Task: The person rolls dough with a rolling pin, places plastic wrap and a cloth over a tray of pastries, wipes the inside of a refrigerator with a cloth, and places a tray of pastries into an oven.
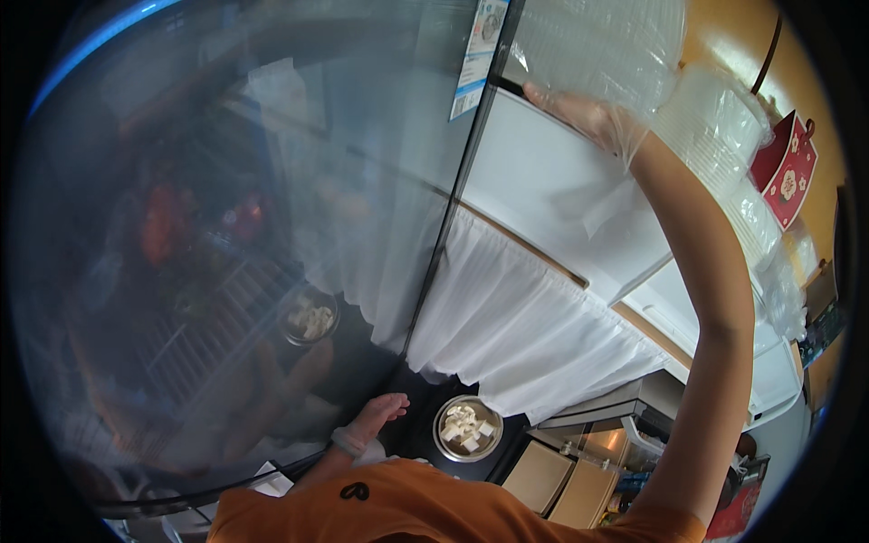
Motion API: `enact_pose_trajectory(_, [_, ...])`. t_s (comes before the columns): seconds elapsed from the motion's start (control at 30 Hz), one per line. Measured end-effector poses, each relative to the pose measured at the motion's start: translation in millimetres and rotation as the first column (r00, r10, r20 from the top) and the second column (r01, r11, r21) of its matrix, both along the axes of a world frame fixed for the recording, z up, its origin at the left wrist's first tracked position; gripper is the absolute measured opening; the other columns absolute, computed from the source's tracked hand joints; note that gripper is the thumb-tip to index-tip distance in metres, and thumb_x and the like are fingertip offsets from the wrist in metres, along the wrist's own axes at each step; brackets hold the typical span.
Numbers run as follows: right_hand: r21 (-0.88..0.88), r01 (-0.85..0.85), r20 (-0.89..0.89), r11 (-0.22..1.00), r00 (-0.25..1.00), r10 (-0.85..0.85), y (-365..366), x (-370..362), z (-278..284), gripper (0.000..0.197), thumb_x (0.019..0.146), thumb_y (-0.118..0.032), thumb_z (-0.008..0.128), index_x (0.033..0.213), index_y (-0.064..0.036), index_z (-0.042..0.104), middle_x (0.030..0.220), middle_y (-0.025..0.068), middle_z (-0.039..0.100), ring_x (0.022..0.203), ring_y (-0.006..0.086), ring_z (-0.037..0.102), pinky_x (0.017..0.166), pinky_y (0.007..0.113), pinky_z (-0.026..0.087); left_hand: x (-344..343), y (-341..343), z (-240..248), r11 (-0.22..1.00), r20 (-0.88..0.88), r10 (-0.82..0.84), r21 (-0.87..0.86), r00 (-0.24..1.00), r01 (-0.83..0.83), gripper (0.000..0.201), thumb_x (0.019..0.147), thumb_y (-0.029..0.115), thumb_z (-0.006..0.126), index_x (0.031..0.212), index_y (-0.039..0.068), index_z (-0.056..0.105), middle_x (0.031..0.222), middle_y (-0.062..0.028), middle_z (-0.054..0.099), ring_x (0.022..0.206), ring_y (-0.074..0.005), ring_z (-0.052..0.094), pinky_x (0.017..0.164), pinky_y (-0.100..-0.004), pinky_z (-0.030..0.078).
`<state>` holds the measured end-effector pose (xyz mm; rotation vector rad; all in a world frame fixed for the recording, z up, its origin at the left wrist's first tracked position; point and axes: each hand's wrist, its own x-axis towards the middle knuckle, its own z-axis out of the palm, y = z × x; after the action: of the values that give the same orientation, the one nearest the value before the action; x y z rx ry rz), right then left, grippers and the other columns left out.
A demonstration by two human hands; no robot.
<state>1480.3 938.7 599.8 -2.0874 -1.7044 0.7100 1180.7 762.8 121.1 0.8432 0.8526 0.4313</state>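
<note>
My right hand (pixel 587 118), in a loose clear plastic glove, is raised at the upper right. Its fingers stretch out along the dark top edge of a white cabinet (pixel 552 172), close to the frame of a glass door (pixel 389 109). Nothing shows in its grip. Low down, my left hand (pixel 380 416) is held in front of my body with fingers extended and nothing in them. To its right, a round metal bowl (pixel 441 443) on a dark surface contains white chunks (pixel 471 427); what they are, I cannot tell.
The misty glass door fills the left side, with wire shelves (pixel 208 326) and reflections in it. A white curtain (pixel 525 317) hangs below the cabinet. Plastic-wrapped stacks (pixel 606 45) and a red flowered box (pixel 786 176) stand at upper right. Cardboard-coloured boxes (pixel 539 475) lie below.
</note>
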Motion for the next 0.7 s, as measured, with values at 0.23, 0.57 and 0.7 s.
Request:
enact_pose_trajectory(0.23, [-0.012,0.039,0.163,0.999,0.986,-0.037,5,-22,2,0.059,0.091,-0.056,0.032,0.116,-0.0083,0.057,0.114,0.0157,0.057,0.104,0.02,0.053,0.09,0.035,0.039,-12,-4,-1,0.998,-0.021,0.056,-0.008,0.998,-0.057,0.039,0.092,0.033,0.05,0.119,0.005,0.053,0.11,-0.0037,0.059,0.095,-0.0116,0.055,0.084,-0.0262,0.04])
enact_pose_trajectory(0.57, [-0.164,-0.394,0.424,0.904,0.8,0.425,69,17,-12,0.037,0.086,-0.033,0.053,0.112,-0.0081,0.06,0.11,0.0157,0.058,0.098,0.0202,0.055,0.086,0.033,0.042,-22,-10,-13,0.995,-0.034,0.098,-0.032,0.995,-0.099,0.037,0.092,0.031,0.05,0.118,0.005,0.053,0.108,-0.0029,0.06,0.094,-0.0111,0.056,0.081,-0.0248,0.042])
enact_pose_trajectory(0.7, [-0.14,-0.401,0.533,0.905,0.74,0.41,76,24,-18,0.035,0.085,-0.029,0.054,0.11,-0.0062,0.06,0.105,0.0152,0.06,0.094,0.0201,0.056,0.082,0.032,0.043,-26,-11,-11,0.993,-0.022,0.11,-0.04,0.994,-0.11,0.037,0.092,0.032,0.05,0.119,0.006,0.053,0.109,-0.003,0.06,0.095,-0.011,0.056,0.082,-0.0248,0.041])
